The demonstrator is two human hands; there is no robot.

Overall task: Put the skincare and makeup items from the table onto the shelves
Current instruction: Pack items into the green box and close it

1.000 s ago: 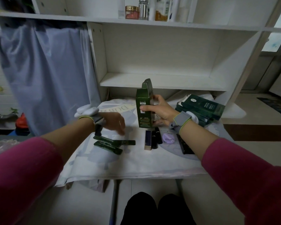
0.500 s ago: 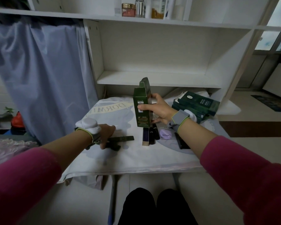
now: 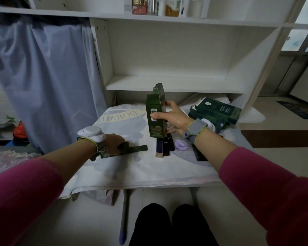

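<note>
My right hand (image 3: 174,118) grips two tall green boxes (image 3: 155,110), held upright together just above the table's middle. My left hand (image 3: 114,143) is curled over thin dark green tubes (image 3: 132,149) lying flat on the white cloth (image 3: 132,171) at the left. Between the hands lie a navy and gold lipstick box (image 3: 160,148), dark tubes (image 3: 168,144), a lilac compact (image 3: 180,144) and a flat black case (image 3: 199,155). The white lower shelf (image 3: 174,84) stands bare behind the boxes.
A stack of dark green flat boxes (image 3: 215,112) sits at the table's right back. Jars and bottles (image 3: 155,6) stand on the upper shelf. A blue curtain (image 3: 43,77) hangs at the left. My dark knees (image 3: 167,226) are below the table's front edge.
My left hand has drawn back to the left and closed over the thin green tubes, gathering them. The right hand has kept the two green boxes upright, nearly unmoved.
</note>
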